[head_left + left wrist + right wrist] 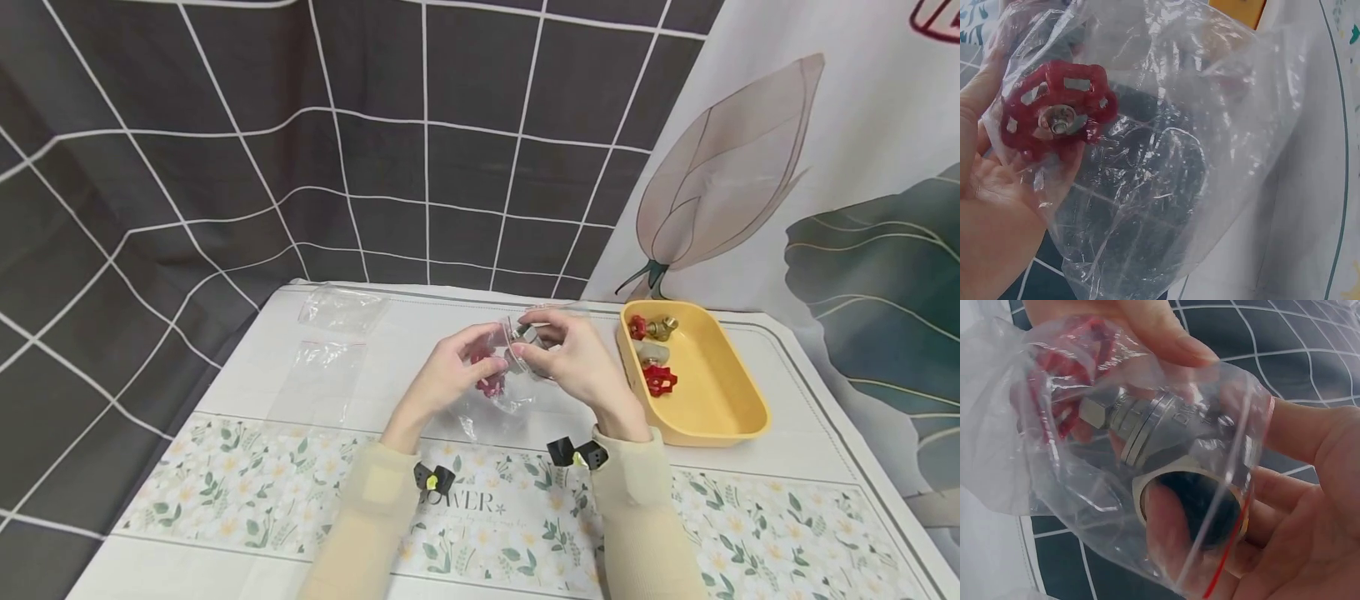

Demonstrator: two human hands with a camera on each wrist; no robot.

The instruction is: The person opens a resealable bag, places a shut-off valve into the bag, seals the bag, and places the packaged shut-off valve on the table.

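Observation:
A metal valve (1138,428) with a red handwheel (1060,119) is inside a clear zip bag (480,421), held between both hands over the table. My left hand (446,371) grips the valve at the handwheel end through the plastic. In the right wrist view, the bag's red-striped mouth lies beside the valve's wide round opening (1194,503). My right hand (581,358) holds the valve body at that end, its thumb against the opening's rim and its fingers behind. Loose plastic hangs below the handwheel in the head view.
To the right stands a yellow tray (750,408) holding a brass valve (662,328) with a red wheel and another red-wheeled valve (660,381) along its left side. Two flat clear bags (318,379) lie on the left of the table. A tile-patterned curtain (465,167) hangs behind.

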